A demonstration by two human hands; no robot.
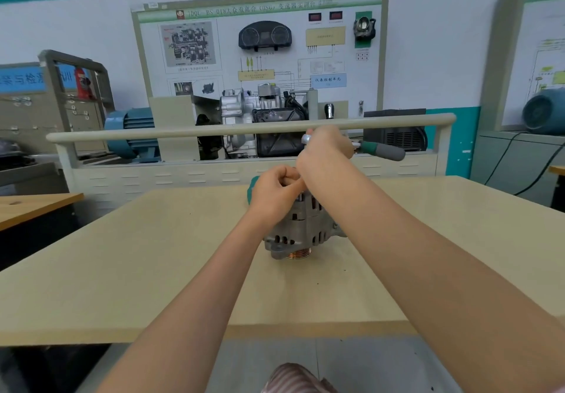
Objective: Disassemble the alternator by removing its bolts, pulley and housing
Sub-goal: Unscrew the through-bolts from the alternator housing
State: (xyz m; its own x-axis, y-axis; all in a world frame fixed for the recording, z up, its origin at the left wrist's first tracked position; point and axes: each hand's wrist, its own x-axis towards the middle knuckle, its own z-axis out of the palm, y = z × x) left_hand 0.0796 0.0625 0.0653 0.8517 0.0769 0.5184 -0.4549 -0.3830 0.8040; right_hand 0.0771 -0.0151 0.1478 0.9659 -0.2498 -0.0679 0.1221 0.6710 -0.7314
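A grey alternator stands on the beige table with its copper-coloured pulley facing down. My left hand sits on the alternator's top with its fingers curled; what they hold is hidden. Above it, my right hand grips a ratchet wrench near its silver head. The wrench's green and grey handle sticks out to the right. The top of the alternator is covered by both hands.
A teal object peeks out behind my left hand. A cream rail and panel close the table's far side. Beyond it stand a gearbox trainer board, a blue motor and cabinets. Another wooden bench lies at left.
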